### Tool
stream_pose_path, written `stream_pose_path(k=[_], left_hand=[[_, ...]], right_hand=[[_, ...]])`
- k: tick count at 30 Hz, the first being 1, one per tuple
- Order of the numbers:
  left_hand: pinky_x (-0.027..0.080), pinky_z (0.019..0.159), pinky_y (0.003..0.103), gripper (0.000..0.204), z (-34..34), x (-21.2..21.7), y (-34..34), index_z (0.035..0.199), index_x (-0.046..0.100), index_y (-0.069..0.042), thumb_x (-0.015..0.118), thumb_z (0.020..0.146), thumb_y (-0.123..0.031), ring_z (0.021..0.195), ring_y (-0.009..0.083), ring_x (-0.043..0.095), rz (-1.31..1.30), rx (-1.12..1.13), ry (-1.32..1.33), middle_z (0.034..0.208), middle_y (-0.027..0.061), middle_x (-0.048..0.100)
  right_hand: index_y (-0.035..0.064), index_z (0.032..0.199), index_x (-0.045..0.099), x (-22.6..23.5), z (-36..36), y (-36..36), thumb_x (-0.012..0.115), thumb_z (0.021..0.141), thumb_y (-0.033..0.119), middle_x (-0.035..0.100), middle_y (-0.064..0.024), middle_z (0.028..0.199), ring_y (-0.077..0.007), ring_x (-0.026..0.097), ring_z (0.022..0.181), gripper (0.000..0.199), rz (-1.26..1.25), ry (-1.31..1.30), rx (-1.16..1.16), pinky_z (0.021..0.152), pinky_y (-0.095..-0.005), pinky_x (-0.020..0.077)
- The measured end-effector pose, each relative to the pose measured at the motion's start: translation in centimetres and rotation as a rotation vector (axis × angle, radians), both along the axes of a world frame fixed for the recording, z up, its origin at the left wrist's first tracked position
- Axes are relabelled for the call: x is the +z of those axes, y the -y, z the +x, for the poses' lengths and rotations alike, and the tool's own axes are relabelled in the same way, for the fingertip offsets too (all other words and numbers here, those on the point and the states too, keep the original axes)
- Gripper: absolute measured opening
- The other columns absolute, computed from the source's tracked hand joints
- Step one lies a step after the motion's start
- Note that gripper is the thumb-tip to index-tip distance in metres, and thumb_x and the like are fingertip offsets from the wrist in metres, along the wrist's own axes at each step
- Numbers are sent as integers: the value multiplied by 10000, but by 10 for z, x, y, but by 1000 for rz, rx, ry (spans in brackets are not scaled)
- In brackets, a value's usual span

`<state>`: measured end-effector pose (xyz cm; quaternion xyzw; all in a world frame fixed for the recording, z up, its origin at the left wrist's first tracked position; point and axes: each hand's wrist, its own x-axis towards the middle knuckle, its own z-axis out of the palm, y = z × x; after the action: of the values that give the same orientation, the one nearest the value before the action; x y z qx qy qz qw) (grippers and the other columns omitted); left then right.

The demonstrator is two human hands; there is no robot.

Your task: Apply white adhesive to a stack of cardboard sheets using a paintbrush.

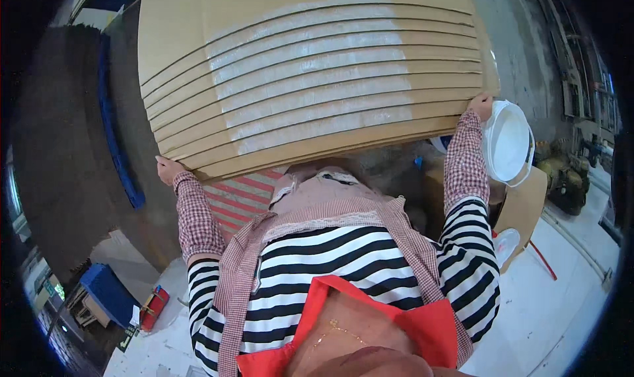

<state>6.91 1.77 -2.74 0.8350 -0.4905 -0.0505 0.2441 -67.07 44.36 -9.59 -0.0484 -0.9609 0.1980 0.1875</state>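
Note:
Several brown cardboard sheets lie fanned out before me, each edge stepped a little back from the one nearer to me. Across their middle runs a broad, streaky white coating that looks wet, like glue. My left hand is closed on the near left corner of the sheets. At the near right corner, my right hand grips the edge, its fingers curled. Checked sleeve covers reach down to both wrists. The undersides of the sheets and some of my fingertips are hidden.
Just beside my right hand stands a white bucket with a wire handle. A long blue strip lies at the left. Red-striped material shows below the sheets. A blue box is at the lower left, a red stick at the lower right.

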Motion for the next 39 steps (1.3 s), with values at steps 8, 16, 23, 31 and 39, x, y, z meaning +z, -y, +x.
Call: stream_pose_path(k=[8, 16, 23, 31, 39], left_hand=[[450, 737, 453, 524, 1, -4, -9, 994, 648, -22, 365, 931, -458, 866, 375, 593, -23, -24, -6, 954, 201, 642], [449, 688, 456, 526, 5, -8, -9, 941, 653, 0, 393, 927, -458, 801, 386, 598, -77, -52, 1, 887, 217, 645], [441, 709, 480, 543, -1, -4, -18, 922, 651, 6, 376, 926, -462, 818, 405, 591, -99, -31, 70, 885, 230, 639], [455, 722, 461, 530, 4, -6, -16, 924, 653, -10, 397, 919, -474, 844, 382, 587, 4, 42, 89, 919, 227, 623], [431, 801, 454, 475, 45, -33, -36, 1107, 585, -29, 395, 930, -427, 895, 369, 532, 43, -203, 59, 996, 209, 555]], right_hand=[[118, 970, 648, -2, -5, -9, 443, 889, 350, 652, -183, 870, -408, 603, 809, 321, -13, -30, 43, 694, -491, 462], [113, 938, 655, 0, -1, -7, 461, 881, 369, 653, -190, 841, -395, 615, 772, 326, 82, -6, -21, 683, -513, 455], [122, 832, 671, -8, -4, -17, 481, 855, 357, 651, -161, 742, -383, 612, 708, 303, 46, -138, -2, 652, -504, 451], [102, 824, 662, -11, -3, -20, 507, 847, 360, 648, -173, 775, -377, 607, 723, 302, 3, -133, 15, 625, -472, 458], [89, 1021, 643, 25, 22, -33, 411, 870, 535, 618, -206, 1046, -392, 584, 942, 526, 304, 271, 199, 795, -464, 455]])
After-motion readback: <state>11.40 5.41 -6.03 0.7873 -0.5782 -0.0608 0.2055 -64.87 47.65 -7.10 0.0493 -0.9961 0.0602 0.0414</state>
